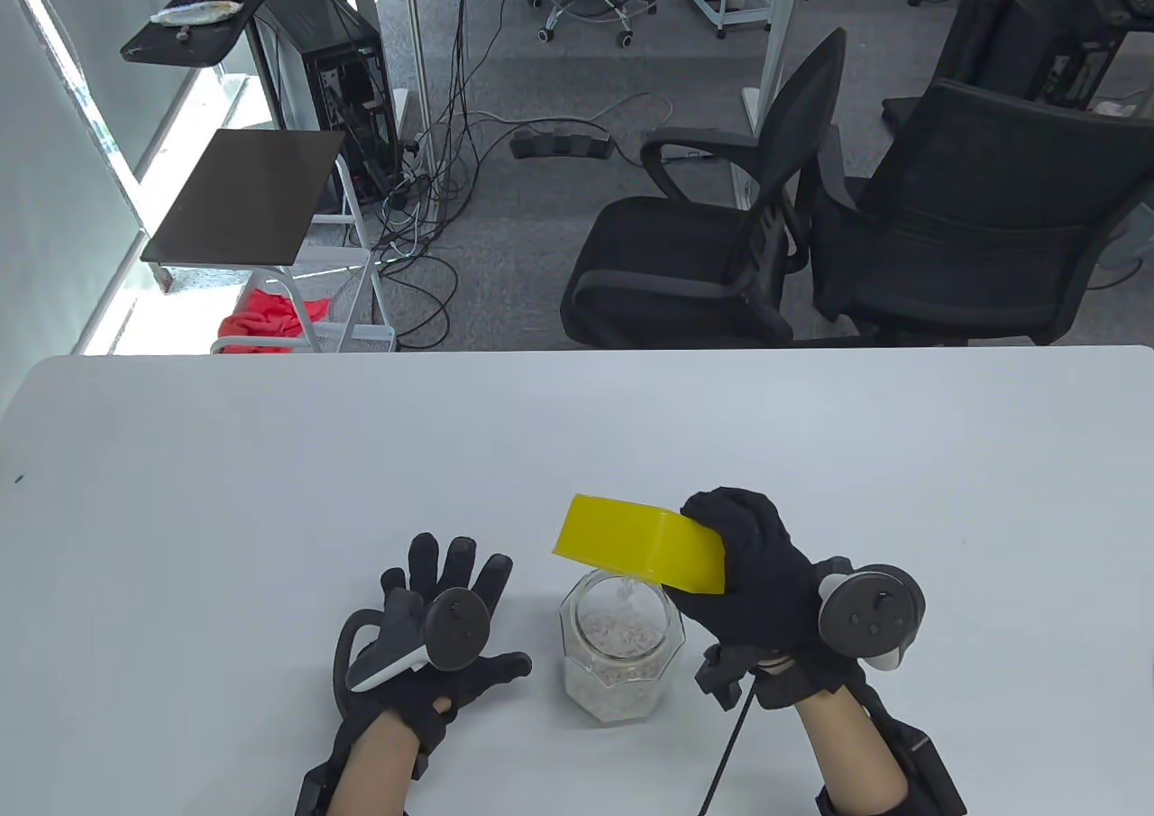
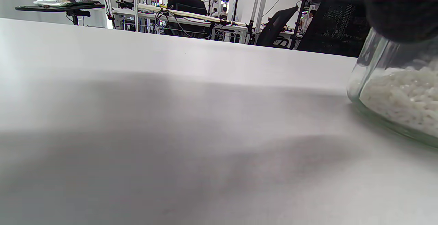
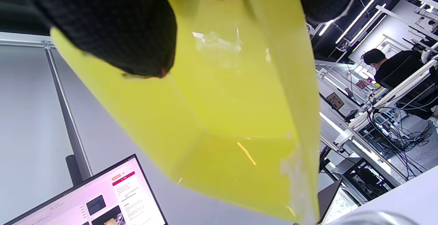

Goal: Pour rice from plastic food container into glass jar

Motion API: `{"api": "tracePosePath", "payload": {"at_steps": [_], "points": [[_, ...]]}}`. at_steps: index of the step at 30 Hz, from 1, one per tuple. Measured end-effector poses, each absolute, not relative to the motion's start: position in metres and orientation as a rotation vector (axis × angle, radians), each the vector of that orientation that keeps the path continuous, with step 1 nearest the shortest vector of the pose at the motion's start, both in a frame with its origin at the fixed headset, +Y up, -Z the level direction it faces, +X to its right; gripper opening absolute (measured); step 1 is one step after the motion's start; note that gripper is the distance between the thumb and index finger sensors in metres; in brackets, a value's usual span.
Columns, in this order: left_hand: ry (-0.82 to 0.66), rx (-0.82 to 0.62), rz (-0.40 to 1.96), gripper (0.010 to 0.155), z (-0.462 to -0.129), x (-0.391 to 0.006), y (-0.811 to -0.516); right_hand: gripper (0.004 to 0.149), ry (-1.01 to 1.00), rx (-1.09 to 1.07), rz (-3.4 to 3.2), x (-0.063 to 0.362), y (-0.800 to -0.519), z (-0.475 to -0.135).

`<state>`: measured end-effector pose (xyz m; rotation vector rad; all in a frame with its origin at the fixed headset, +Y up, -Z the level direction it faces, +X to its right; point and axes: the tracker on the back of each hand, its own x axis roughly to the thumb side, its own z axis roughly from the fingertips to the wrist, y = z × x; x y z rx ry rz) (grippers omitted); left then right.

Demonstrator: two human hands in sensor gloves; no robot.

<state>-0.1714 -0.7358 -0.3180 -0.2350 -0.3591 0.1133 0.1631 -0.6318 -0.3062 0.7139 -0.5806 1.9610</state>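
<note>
The yellow container (image 1: 642,545) hides the glass jar's (image 1: 622,663) far rim.

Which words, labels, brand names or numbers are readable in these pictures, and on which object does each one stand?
No text can be read with certainty.
Yellow plastic food container, held tipped by the right hand: no label visible.
Faceted glass jar with white rice: no label visible.
Monitor screen with pink page in the right wrist view: text lines present, too small and blurred to read.
Dark panel behind the white table in the left wrist view: faint marks, unreadable.
</note>
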Motion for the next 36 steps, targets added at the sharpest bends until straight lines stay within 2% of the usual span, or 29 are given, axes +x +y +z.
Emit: {"api": "tracePosePath", "payload": {"at_steps": [21,36], "points": [[-0.358,-0.234,0.113,0.102,-0.318,-0.172,-0.736,0.077,-0.619,0.763,2.12,0.162,-0.629,-0.305],[-0.365,-0.225,0.074,0.102,-0.317,-0.168,-0.736,0.079,-0.532,0.392,1.936,0.214,-0.642,-0.323]]}}
